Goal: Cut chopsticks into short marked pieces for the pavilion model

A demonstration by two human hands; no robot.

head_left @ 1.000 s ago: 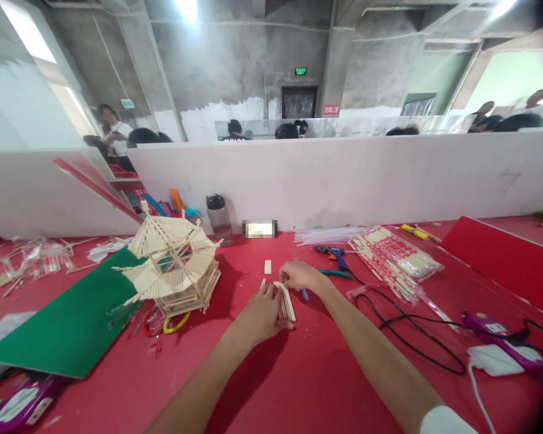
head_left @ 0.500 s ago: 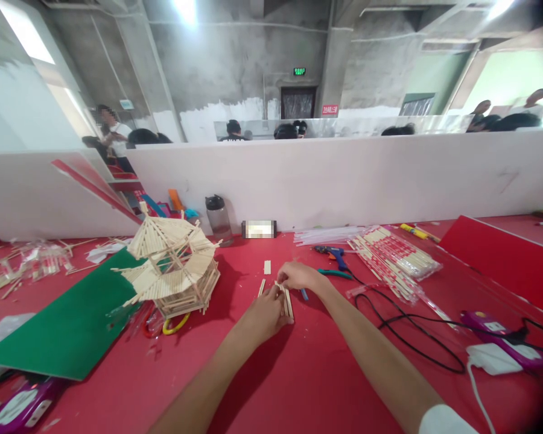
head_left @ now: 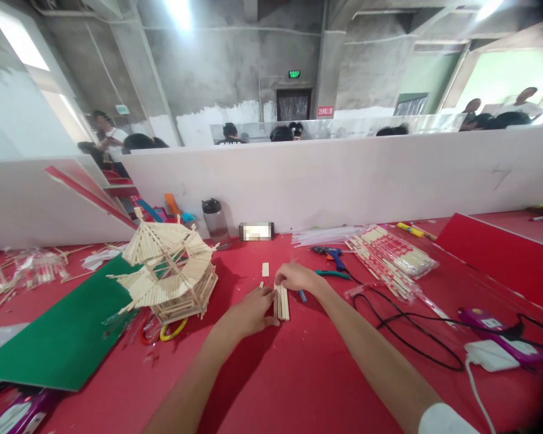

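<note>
Sticks (head_left: pixel 282 305) laid side by side at the middle of the red bench (head_left: pixel 308 380), one hand at each end.

Left hand (head_left: pixel 253 312): thumb and fingers apart, at the row's left edge; right hand (head_left: pixel 296 277): fingers bent at the far end, can't tell if clamped. Row looks mostly lined up; whether glued, can't tell. Left out of it so far: loose stick piece (head_left: pixel 261 284) just left, short flat piece (head_left: pixel 265 269) farther off. Stick-built model (head_left: pixel 193 274) at left looks largely assembled, roof partly open.
</note>
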